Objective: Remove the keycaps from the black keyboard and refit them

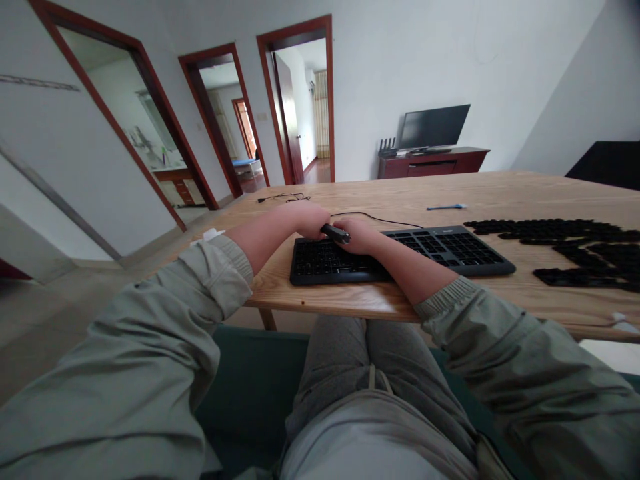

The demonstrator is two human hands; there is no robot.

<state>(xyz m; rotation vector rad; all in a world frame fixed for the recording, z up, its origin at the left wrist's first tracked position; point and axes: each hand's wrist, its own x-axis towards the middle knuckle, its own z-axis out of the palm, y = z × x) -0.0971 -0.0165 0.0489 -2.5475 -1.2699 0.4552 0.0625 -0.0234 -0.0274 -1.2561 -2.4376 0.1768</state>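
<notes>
- The left hand [310, 220] is curled round one end of a dark tool [335, 233], over the left part of the keyboard [450, 250].
- The right hand [361, 237] is curled and touches the tool's other end; I cannot tell whether it grips.
- The keyboard lies near the front edge of the worktop [500, 193].
- Keycaps [550, 230] lie in rows to the right, with a pen [446, 207] behind the keyboard.
</notes>
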